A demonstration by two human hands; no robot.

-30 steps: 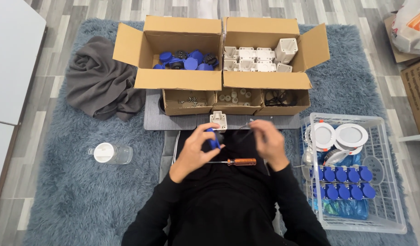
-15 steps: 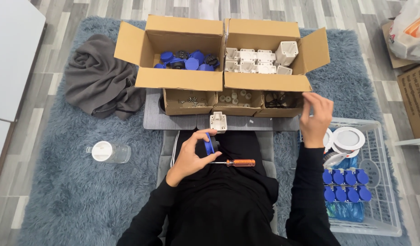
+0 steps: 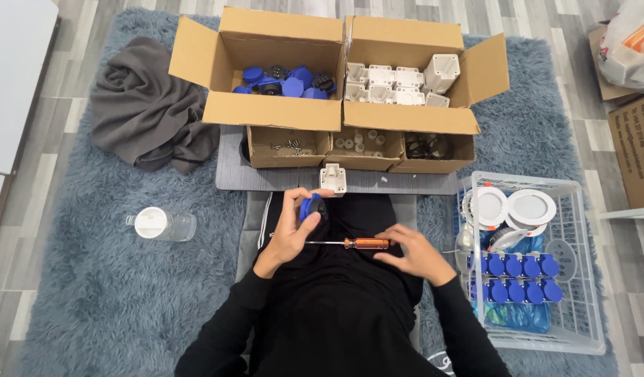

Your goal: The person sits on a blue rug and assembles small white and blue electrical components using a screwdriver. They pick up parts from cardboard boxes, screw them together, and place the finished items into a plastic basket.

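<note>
Two open brown cartons point(image 3: 280, 112) (side by side)
</note>
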